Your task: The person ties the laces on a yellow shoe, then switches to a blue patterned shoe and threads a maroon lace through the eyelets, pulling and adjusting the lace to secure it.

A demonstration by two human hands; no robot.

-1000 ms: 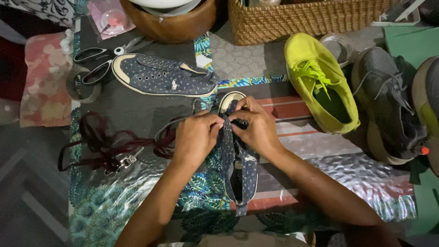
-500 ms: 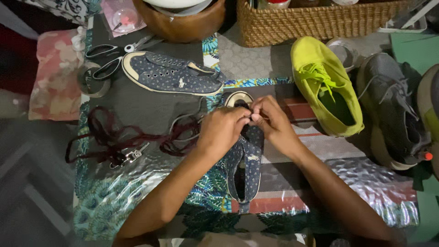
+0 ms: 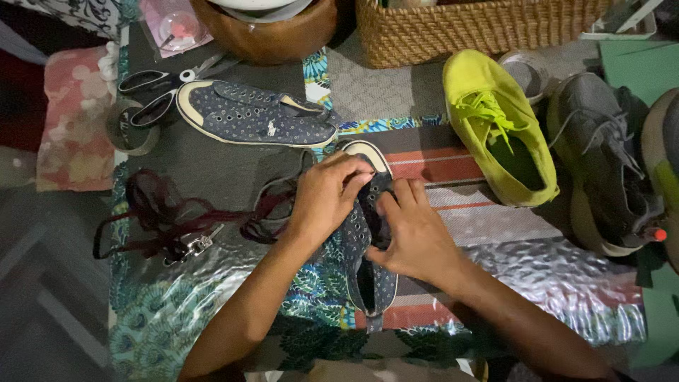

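Patterned cloths and a shiny embossed sheet (image 3: 566,297) are covering the work surface, with a wicker basket (image 3: 481,28) sitting at its far edge. Near the middle, both hands are working on a navy dotted sneaker (image 3: 371,276): the left hand (image 3: 322,201) is lying over its toe end, fingers curled and pinching near the eyelets, while the right hand (image 3: 417,237) is pressing bent fingers against its side. Its mate (image 3: 258,117) is lying toward the far left, beside scissors (image 3: 159,88); a yellow-green shoe (image 3: 495,120) is resting toward the right.

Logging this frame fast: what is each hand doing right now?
Left hand: closed, fingers gripping the toe end of the navy dotted shoe.
Right hand: fingers curled, pressing on the same shoe's lace area; what it pinches cannot be told.
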